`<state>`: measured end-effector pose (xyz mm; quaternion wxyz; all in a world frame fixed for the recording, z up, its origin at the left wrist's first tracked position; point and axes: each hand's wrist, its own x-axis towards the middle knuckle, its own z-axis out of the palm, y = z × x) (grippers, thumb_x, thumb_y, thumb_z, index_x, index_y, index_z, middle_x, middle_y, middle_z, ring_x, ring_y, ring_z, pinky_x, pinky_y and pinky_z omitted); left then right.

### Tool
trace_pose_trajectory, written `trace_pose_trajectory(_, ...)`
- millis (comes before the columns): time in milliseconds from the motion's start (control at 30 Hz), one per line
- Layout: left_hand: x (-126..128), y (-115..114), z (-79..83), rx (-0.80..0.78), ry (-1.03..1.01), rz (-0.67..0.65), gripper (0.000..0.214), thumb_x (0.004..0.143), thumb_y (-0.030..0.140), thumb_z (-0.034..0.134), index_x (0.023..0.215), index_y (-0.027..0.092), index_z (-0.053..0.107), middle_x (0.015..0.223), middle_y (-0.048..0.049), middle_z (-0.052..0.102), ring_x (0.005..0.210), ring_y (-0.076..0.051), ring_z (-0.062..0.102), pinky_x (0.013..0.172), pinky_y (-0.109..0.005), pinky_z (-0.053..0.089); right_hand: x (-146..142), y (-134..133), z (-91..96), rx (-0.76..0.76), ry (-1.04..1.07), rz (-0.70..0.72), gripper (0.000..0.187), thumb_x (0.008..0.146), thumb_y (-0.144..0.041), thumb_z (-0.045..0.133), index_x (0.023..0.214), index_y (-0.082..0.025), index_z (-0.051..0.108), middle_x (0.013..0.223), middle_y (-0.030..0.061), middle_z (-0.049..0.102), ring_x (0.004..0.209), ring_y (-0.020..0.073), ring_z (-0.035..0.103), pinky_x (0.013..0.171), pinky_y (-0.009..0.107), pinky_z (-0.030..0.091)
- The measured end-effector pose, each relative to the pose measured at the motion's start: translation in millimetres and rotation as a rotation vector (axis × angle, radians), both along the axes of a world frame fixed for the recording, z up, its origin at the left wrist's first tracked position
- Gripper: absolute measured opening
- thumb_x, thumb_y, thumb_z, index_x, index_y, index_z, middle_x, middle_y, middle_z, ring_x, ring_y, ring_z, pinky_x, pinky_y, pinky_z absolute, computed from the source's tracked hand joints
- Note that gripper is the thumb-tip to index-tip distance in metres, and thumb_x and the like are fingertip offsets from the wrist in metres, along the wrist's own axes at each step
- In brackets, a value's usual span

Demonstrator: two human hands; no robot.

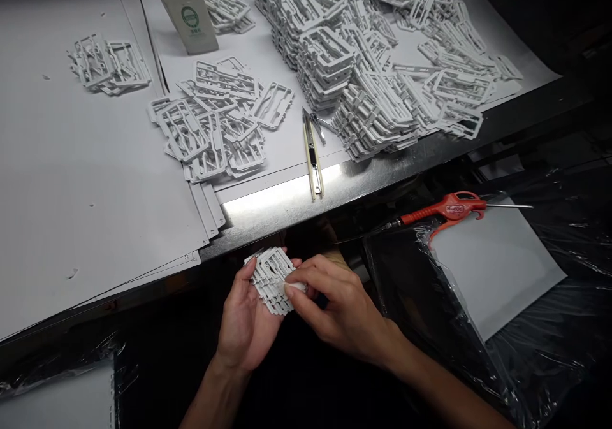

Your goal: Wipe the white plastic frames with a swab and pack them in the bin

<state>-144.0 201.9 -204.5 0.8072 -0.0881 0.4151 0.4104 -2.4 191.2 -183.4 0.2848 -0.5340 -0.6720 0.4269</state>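
In front of my body, my left hand (pixel 248 320) cradles a fanned stack of white plastic frames (pixel 271 276), with the thumb along its left side and the fingers behind. My right hand (pixel 337 298) is closed in a pinch at the right edge of this stack. Between its thumb and index finger is a small white piece (pixel 295 286), touching the frames; its kind is not clear. On the bench edge above lie a utility knife (pixel 312 155) with a pale handle and a small metal clipper-like tool (pixel 319 127).
Large piles of similar frames (pixel 325 53) cover the bench's back right. Looser heaps (pixel 215 120) lie left of the knife, with a small group (pixel 108 65) farther left. A pale box (pixel 187 14) stands behind. A red air blow gun (pixel 454 207) rests at right on black plastic.
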Motion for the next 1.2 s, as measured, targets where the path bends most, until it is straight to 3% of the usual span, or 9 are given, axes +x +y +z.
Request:
trace_pose_trajectory(533, 0.5, -3.1, -4.0, -0.033, 0.024, 0.021, 0.029, 0.089, 0.029, 0.049, 0.110, 0.013, 0.062, 0.103, -0.0084, 0.066, 0.098, -0.022, 0.060, 0.089, -0.033, 0.047, -10.2, 7.1, 1.5, 0.004, -0.075, 0.042, 0.016, 0.087, -0.021, 0.051, 0.094, -0.017, 0.065, 0.086, 0.0040, 0.057, 0.072, 0.0114, 0.055, 0.066, 0.022, 0.045)
trace_pose_trajectory(633, 0.0, -3.5, -3.0, -0.048, -0.001, 0.018, 0.025, 0.088, 0.028, 0.052, 0.107, 0.014, 0.063, 0.102, -0.0073, 0.067, 0.098, -0.022, 0.060, 0.090, -0.032, 0.046, -8.8, 8.0, 4.6, -0.059, -0.078, 0.096, 0.014, 0.086, -0.017, 0.052, 0.092, -0.019, 0.065, 0.084, 0.0028, 0.057, 0.069, 0.0111, 0.055, 0.064, 0.022, 0.045)
trace_pose_trajectory(733, -1.1, -1.9, -1.5, -0.056, -0.030, 0.024, 0.026, 0.087, 0.031, 0.054, 0.103, 0.013, 0.065, 0.100, -0.0089, 0.067, 0.099, -0.024, 0.061, 0.090, -0.035, 0.046, -1.3, 15.8, 10.6, -0.085, -0.014, 0.045, 0.012, 0.086, -0.017, 0.052, 0.088, -0.020, 0.064, 0.081, 0.0019, 0.057, 0.069, 0.0111, 0.056, 0.063, 0.022, 0.045)
trace_pose_trajectory(967, -6.9, -4.5, -7.1, -0.095, 0.091, 0.073, 0.041, 0.072, 0.016, 0.070, 0.111, 0.013, 0.061, 0.091, -0.0109, 0.070, 0.096, -0.031, 0.062, 0.084, -0.042, 0.049, -10.8, 74.0, 33.9, 0.016, 0.021, -0.100, 0.026, 0.088, -0.034, 0.052, 0.069, -0.017, 0.059, 0.061, -0.0008, 0.055, 0.055, 0.0100, 0.051, 0.051, 0.021, 0.039)
trace_pose_trajectory(1200, -21.7, -13.3, -22.8, -0.052, 0.087, 0.050, 0.058, 0.062, 0.013, 0.075, 0.117, 0.013, 0.058, 0.090, -0.0129, 0.069, 0.097, -0.034, 0.061, 0.079, -0.041, 0.049, -59.8, 166.9, 62.1, 0.040, -0.205, 0.003, 0.019, 0.086, -0.031, 0.050, 0.094, -0.018, 0.061, 0.060, -0.0004, 0.063, 0.048, 0.0102, 0.052, 0.045, 0.021, 0.037)
